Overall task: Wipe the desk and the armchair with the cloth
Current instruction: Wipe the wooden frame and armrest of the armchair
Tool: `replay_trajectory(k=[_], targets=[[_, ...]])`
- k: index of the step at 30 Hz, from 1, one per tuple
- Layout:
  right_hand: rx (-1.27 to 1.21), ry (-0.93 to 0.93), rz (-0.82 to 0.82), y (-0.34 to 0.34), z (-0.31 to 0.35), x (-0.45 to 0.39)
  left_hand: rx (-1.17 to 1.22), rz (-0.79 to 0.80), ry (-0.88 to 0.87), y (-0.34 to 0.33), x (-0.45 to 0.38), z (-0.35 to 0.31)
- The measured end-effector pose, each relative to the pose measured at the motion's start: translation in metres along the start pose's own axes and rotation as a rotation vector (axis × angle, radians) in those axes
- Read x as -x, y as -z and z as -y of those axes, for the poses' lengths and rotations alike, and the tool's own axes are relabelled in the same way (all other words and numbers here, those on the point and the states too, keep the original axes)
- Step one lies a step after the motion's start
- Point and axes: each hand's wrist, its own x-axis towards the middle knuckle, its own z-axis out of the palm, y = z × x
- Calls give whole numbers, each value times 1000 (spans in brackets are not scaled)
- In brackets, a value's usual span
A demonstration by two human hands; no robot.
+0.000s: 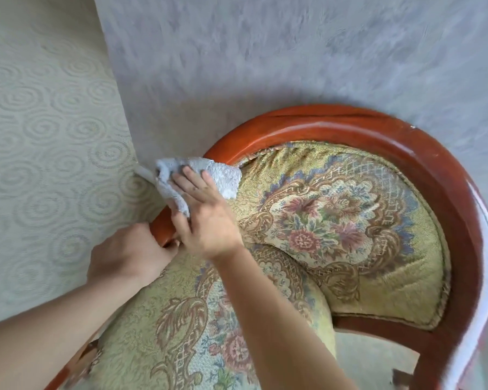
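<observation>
The right hand [206,218] lies flat with its fingers stretched out, pressing the cloth [197,178] down on the curved wooden rail [350,128] of the armchair [335,220]; the cloth sits under and just beyond the fingertips, bunched over the top of the rail where it bends close to the wall. The left hand [130,254], just beside the right wrist, curls its fingers round the near end of the same rail, steadying the chair, I'd say. That cloth looks like soft, light terry, limp enough to fold round the rail's curve, so it should be held by a spread palm rather than pinched, or it will ball up and skate. The rail is glossy, hard varnish and likely slippery under a dry cloth; a little downward weight ought to keep contact. The upholstered back and seat below the right hand are woven, padded and yielding, so they would drag at the terry more than the wood does. No desk is in sight from here, so that part of the job cannot be judged.
</observation>
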Motion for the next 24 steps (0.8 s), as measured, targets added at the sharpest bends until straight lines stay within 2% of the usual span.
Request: replay_trajectory(k=[2,4,6,8,10,13,16,20,22,24], targets=[[171,89,32,26,-24,-6,-2,-19,-4,-1,0,2],[334,80,-23,55,-52,-18,8,-14,-14,-2,0,4],[440,-40,-182,85,-81,-28,21,-14,-20,-3,0,5],[511,-255,-340,115,-109,-29,26,-19,-15,-4,1,6],[500,-409,-458,130,-122,-28,27,-22,-20,-4,1,5],[430,-390,-503,101,-106,-26,18,-46,-38,-4,0,4],[249,-247,-418,39,-57,-16,14,-38,-24,-4,0,4],[17,-64,-126,-24,13,12,1,-9,2,0,-2,1],[37,30,-35,-27,14,16,7,14,2,0,-1,1],[170,172,24,-12,-5,11,19,-3,6,1,0,1]])
